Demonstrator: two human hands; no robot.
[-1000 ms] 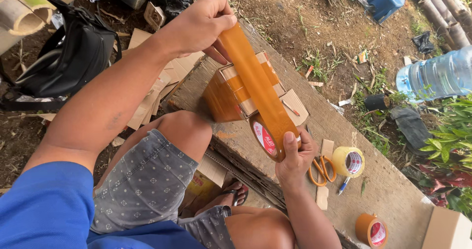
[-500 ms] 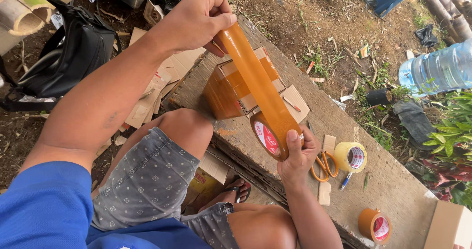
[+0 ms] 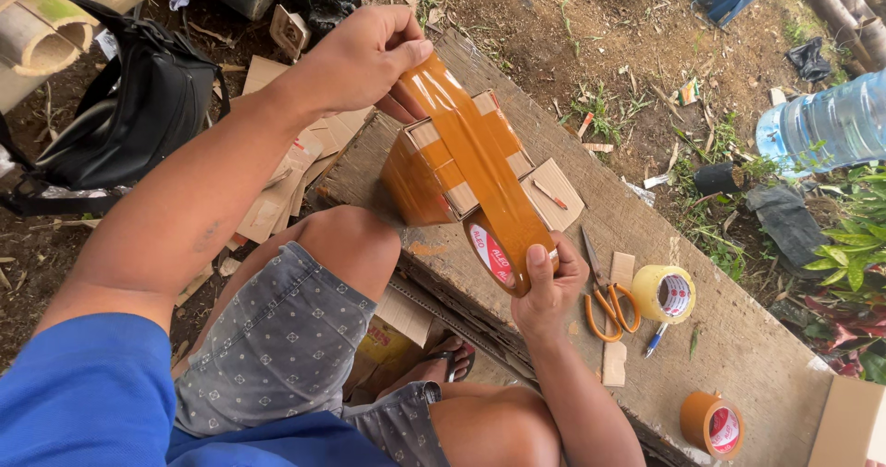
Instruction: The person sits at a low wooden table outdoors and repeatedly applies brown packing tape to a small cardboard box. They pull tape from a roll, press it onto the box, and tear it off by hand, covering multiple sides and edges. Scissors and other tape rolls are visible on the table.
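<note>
A small cardboard box wrapped in brown packing tape [image 3: 443, 167] is being rested on a weathered wooden plank bench [image 3: 738, 338], near its left end. A roll of brown packing tape [image 3: 503, 250] is being gripped by the right hand [image 3: 549, 287], fingers curled shut around the rim, thumb pressed on the outer edge. The free end of the stretched brown tape strip [image 3: 461, 125] is being pinched closed between thumb and fingers of the left hand [image 3: 360, 56], just past the far top edge of the box.

Compared with a second ago, the strip is being held lower and flatter: then it was being stretched steeply above the box, now it is being laid along the top, over the seam. The roll is being kept at the near side, the left hand at the far side. By this reading, another band is being pressed onto the lid, and the strip is not yet cut.

Orange-handled scissors [image 3: 611, 305], a roll of clear yellowish tape [image 3: 666, 293] and a blue pen [image 3: 657, 340] are lying just beside the right hand. Another brown tape roll [image 3: 712, 423] is sitting further along the bench. A black bag [image 3: 138, 107] is lying on the ground well apart.
</note>
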